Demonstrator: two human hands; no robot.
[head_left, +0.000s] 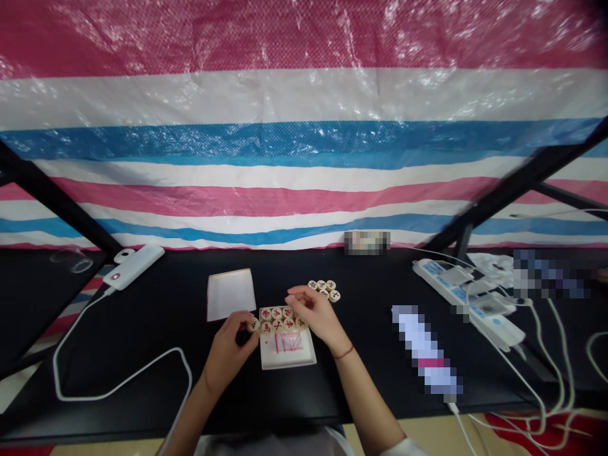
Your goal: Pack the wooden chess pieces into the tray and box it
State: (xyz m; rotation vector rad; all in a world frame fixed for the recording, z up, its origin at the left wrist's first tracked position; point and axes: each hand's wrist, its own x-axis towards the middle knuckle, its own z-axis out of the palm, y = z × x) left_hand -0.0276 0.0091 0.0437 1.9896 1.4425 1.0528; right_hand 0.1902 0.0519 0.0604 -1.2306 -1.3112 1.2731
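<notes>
A shallow white box point(288, 364) lies on the desk with two rows of round Chinese chess pieces point(277, 325) at its far end, marked in red. Its bare near part shows a pink-red printed grid. At the box's left edge, my left hand point(230, 345) pinches a Chinese chess piece point(254, 325) with a dark character. My right hand point(316, 313) is over the far right corner of the box, fingers closed and pointing left; what they hold, if anything, is hidden. Just beyond it sit several chess pieces point(331, 285) with black characters, partly covered by the hand.
A white lid-like tray point(231, 295) lies left of the box. Farther left is a white device point(137, 266) with a cable. On the right are a blurred-out phone-like object point(425, 348) and a power strip point(468, 304) with several cables. Striped sheeting point(304, 139) hangs behind the black desk point(156, 316).
</notes>
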